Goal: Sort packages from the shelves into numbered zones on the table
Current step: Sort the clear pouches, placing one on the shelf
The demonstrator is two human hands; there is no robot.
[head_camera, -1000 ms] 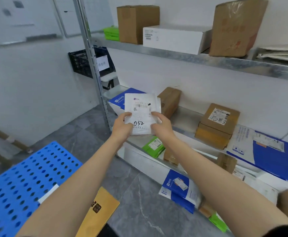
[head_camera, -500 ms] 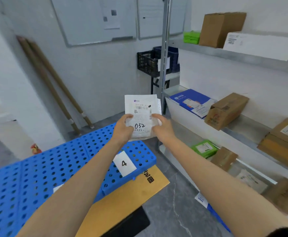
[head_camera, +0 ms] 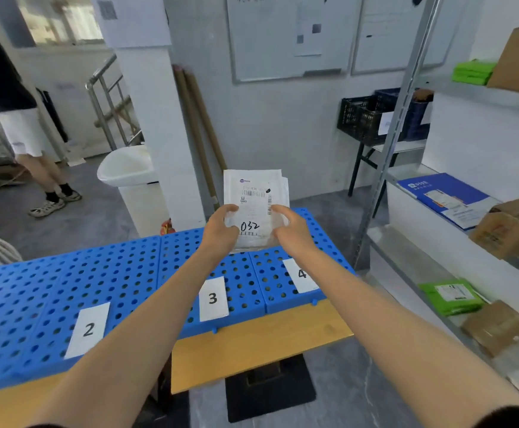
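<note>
- while the left hand (head_camera: 221,231) and right hand (head_camera: 292,233) each pinch a lower side edge of the white package (head_camera: 253,196), it stands upright, long axis vertical, handwritten "032" facing the viewer.
- package hangs between the hands, above the far edge of the blue perforated table (head_camera: 113,273); neither hand is nearer.
- paper zone cards lie along the near edge: card 3 (head_camera: 213,299) by the left forearm, card 4 (head_camera: 302,274) toward the right corner, card 2 (head_camera: 88,330) further left.
- judged next: lower it toward the viewer onto a zone; room opens leftward.
- shelf post (head_camera: 397,134) stands just beyond the right edge, a likely snag.
</note>
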